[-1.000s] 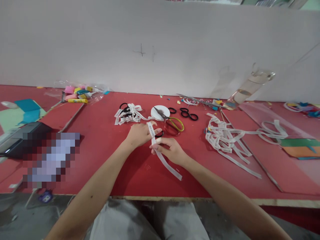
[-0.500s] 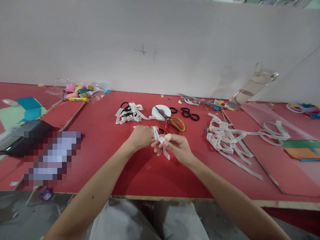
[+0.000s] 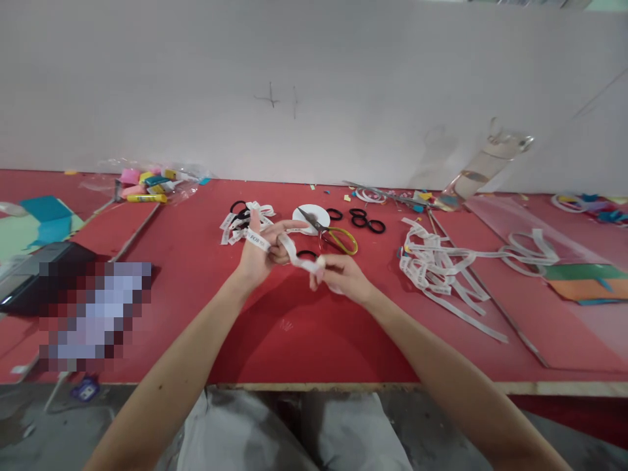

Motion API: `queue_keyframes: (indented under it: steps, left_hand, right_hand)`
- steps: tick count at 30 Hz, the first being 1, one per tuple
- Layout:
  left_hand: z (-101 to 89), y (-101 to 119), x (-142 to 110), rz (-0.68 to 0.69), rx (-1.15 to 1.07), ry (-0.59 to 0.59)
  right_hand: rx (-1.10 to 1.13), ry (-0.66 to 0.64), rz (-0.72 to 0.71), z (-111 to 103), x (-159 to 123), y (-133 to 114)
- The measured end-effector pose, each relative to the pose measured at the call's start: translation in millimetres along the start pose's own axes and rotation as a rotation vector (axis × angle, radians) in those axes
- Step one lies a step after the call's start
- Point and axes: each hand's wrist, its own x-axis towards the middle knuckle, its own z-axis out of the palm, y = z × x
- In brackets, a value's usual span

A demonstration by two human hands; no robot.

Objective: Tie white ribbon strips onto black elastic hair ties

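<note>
My left hand [image 3: 262, 252] is turned palm up, its thumb raised, index finger stretched out and other fingers curled. A white printed ribbon [image 3: 258, 240] lies across this palm and passes by the curled fingers. My right hand [image 3: 343, 276] pinches the same ribbon to the right, and the stretch between both hands hangs in a loose curve. Behind them, scissors [image 3: 336, 239] with yellow handles rest partly on a white round spool [image 3: 324, 214]. A black hair tie [image 3: 307, 254] lies just beyond the ribbon. A bunch of black ties with white ribbon [image 3: 230, 226] sits behind my left hand.
More black ties [image 3: 367, 220] lie right of the spool. A tangle of cut ribbon [image 3: 436, 261] is at the right, with a tilted clear bottle [image 3: 485, 167] behind it. A blurred-out phone [image 3: 103, 311] lies at left. The white wall [image 3: 196, 91] bounds the red table [image 3: 304, 353].
My left hand has turned from back up to palm up and shifted left. The ribbon now spans between the hands, with my right hand still pinching it. The view has turned slightly right.
</note>
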Motion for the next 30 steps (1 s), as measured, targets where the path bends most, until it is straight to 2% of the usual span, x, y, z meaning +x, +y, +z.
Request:
queue_keyframes:
  steps: [3, 4, 5, 6, 7, 10, 14, 17, 22, 24, 26, 30]
  left_hand:
    - [9.1, 7, -8, -0.024, -0.014, -0.115]
    - [13.5, 7, -11, -0.035, -0.015, -0.18]
    - [18.2, 7, -14, -0.055, -0.011, -0.253]
    - [22.7, 6, -16, -0.083, -0.01, -0.345]
    - [26.9, 4, -18, -0.123, -0.016, -0.441]
    - [36.5, 1, -21, -0.281, -0.026, -0.701]
    - [44.0, 7, -24, -0.372, -0.039, -0.878]
    - [49.0, 9, -24, -0.41, -0.022, -1.01]
    - [57.7, -7, -23, -0.465, -0.094, -1.239]
    - [59.8, -11, -24, -0.489, -0.104, -1.259]
    - [60.0, -12, -25, -0.491, -0.079, -1.206]
    - [55.4, -9, -26, -0.463, -0.029, -0.94]
  right_hand:
    - [-0.165, 0.471, -0.077, -18, 9, 16]
    - [-0.192, 0.569, -0.11, -22, 11, 18]
    - [-0.204, 0.614, -0.137, -24, 11, 18]
    - [-0.198, 0.602, -0.154, -24, 10, 16]
    - [-0.19, 0.535, -0.159, -21, 9, 13]
    - [-0.146, 0.225, -0.173, -5, 1, 0]
    - [0.032, -0.139, -0.062, 14, -7, -10]
    - [0.056, -0.205, -0.041, 14, -8, -10]
    - [-0.063, -0.294, -0.101, 10, -5, -12]
    - [-0.07, -0.282, -0.102, 12, -5, -14]
    - [-0.051, -0.179, -0.082, 15, -6, -15]
    - [0.012, 0.122, -0.063, 16, -9, -15]
